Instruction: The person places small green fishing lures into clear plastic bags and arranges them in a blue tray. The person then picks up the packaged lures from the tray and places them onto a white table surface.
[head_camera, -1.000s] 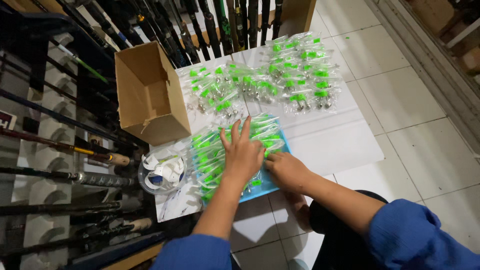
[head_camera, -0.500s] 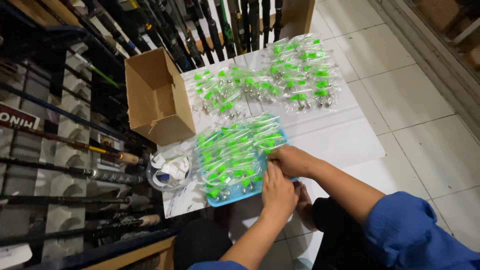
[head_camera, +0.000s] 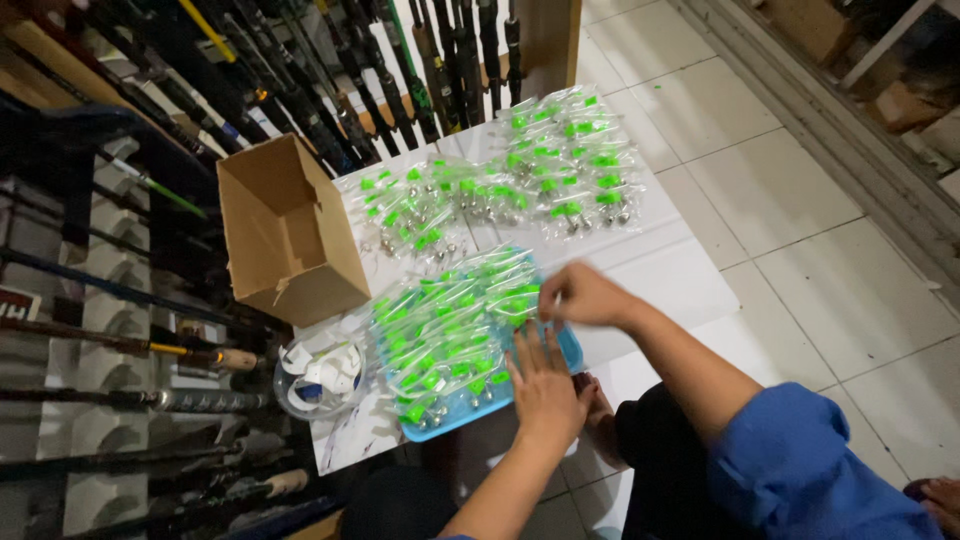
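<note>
Since a moment earlier, the left hand is shifted flat onto the near right corner of the blue tray, nothing grasped, while a clear packet is pinched by the right hand.

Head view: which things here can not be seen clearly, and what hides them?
- Right hand: motion blur; whether its fingers pinch a packet cannot be told.
- Blue tray: mostly covered by green packets; the left hand hides its near right corner.
- Metal parts inside the packets: too small to identify.
- Bowl: its white pieces are too small to identify.
- Cardboard box: its inside faces away.
- Rods: cut off by the left edge.
</note>
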